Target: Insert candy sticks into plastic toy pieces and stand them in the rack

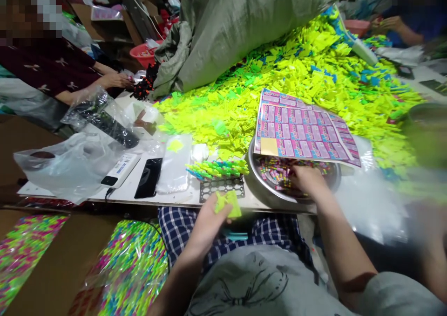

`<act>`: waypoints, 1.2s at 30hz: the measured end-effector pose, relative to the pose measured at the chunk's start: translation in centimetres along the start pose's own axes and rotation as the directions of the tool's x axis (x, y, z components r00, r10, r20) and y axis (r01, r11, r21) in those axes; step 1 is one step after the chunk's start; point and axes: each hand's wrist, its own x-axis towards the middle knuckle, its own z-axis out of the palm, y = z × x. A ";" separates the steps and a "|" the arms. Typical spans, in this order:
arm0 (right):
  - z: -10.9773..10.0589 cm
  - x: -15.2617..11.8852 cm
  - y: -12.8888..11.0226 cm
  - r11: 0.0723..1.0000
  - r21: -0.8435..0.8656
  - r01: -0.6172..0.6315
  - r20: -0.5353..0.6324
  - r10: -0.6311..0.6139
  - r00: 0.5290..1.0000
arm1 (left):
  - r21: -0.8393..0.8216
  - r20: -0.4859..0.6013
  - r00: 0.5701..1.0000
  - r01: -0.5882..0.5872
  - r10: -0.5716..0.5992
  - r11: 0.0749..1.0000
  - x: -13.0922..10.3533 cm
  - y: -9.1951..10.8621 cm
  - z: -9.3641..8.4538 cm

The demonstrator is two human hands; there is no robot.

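Note:
My left hand [213,216] is closed round a yellow-green plastic piece [228,204] at the table's front edge. My right hand [307,180] reaches into a round metal bowl [249,176] of small, colourful wrapped bits [275,174]; its fingertips are sunk among them, so what they grip is hidden. Printed pink and blue label sheets [300,129] lie over the bowl's far side. Just beyond my left hand sit a black grid tray [223,189] and a row of green and blue plastic pieces [218,168].
A big heap of yellow-green plastic pieces [314,78] spreads behind, under a grey sack [237,22]. To the left lie a phone [148,178], a white device [122,170] and clear bags [70,164]. Boxes of bagged pieces [134,260] stand below. A co-worker's hands [117,79] are at far left.

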 end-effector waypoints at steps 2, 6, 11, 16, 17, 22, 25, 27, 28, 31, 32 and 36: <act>0.4 1.1 -0.1 0.998 -0.047 0.045 0.038 -0.043 0.998 | -0.002 0.003 1.000 0.006 -0.006 1.000 0.1 0.0 -0.1; 1.7 3.1 -3.2 0.992 0.057 0.115 0.086 -0.120 0.989 | 0.016 0.023 1.000 0.001 -0.001 1.000 0.1 0.1 -0.3; 3.2 5.1 -5.4 0.978 0.151 0.143 0.194 -0.171 0.966 | 0.025 0.005 0.999 -0.032 0.032 0.999 -0.2 -0.1 -0.8; 1.1 2.8 -4.2 0.916 0.337 0.219 0.170 -0.288 0.942 | -0.025 -0.026 1.000 -0.013 0.012 1.000 -0.3 -0.2 -0.7; 0.3 1.7 -4.2 0.855 0.467 0.227 0.144 -0.327 0.934 | -0.026 -0.024 1.000 -0.011 0.010 1.000 -0.3 -0.2 -0.6; -2.1 -4.6 -7.2 0.035 0.998 -0.042 0.053 -0.422 0.905 | -0.017 0.029 1.000 -0.010 0.011 1.000 0.2 0.8 1.0; -1.7 -6.5 -9.3 -0.175 0.965 -0.195 0.102 -0.434 0.895 | -0.010 0.042 0.999 -0.003 0.003 1.000 0.3 1.5 2.0; -1.1 -6.9 -9.8 -0.233 0.946 -0.225 0.115 -0.407 0.906 | 0.004 0.052 0.999 -0.010 0.009 1.000 0.3 1.7 2.4; -0.8 -7.0 -9.9 -0.253 0.938 -0.237 0.124 -0.395 0.910 | 0.010 0.061 0.998 -0.015 0.014 1.000 0.3 1.7 2.6; -0.2 -7.2 -9.8 -0.298 0.911 -0.287 0.162 -0.381 0.910 | 0.019 0.076 0.997 -0.019 0.018 1.000 0.1 1.4 2.7; -0.1 -7.3 -9.8 -0.315 0.901 -0.299 0.173 -0.371 0.912 | 0.018 0.077 0.997 -0.020 0.018 1.000 0.1 1.3 2.8; 0.0 -7.8 -10.3 -0.374 0.872 -0.316 0.209 -0.299 0.931 | 0.042 0.088 0.996 -0.033 0.029 0.999 0.1 0.9 2.8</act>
